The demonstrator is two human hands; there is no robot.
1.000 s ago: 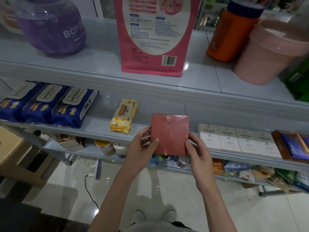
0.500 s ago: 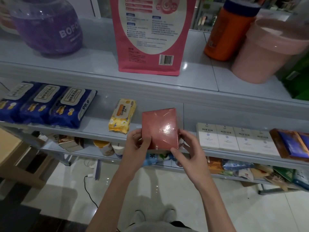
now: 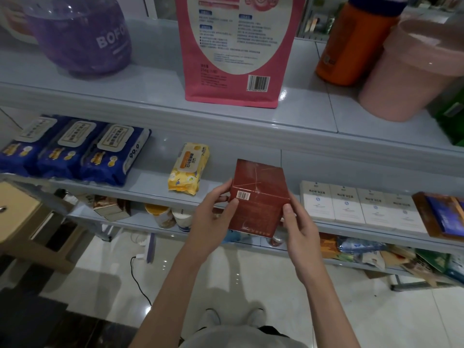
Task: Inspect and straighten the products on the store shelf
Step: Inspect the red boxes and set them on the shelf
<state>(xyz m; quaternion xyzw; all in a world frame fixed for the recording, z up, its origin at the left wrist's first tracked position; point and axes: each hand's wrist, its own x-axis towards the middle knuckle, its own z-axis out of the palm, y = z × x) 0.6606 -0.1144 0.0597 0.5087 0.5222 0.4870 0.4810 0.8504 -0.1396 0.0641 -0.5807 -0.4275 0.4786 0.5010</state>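
Observation:
A dark red box [image 3: 258, 197] wrapped in shiny film is held in front of the middle shelf [image 3: 150, 189]. Its face with a small white barcode label is turned toward me. My left hand [image 3: 213, 222] grips the box's left edge, thumb by the barcode. My right hand [image 3: 300, 232] grips the right lower corner, thumb on the front face. The box is tilted, its top leaning away over the shelf edge.
On the middle shelf lie three blue wipe packs [image 3: 75, 149], a yellow wipe pack [image 3: 188, 169], a row of white boxes [image 3: 356, 204] and a brown-blue box [image 3: 442, 214]. The top shelf holds a purple jar [image 3: 80, 36], pink bag [image 3: 236, 49], orange bottle [image 3: 351, 43] and pink bucket [image 3: 411, 69]. A wooden stool [image 3: 22, 222] stands at left.
The box has been turned in both hands: its plain red face gave way to the side with the barcode. The hands shifted slightly lower along its edges.

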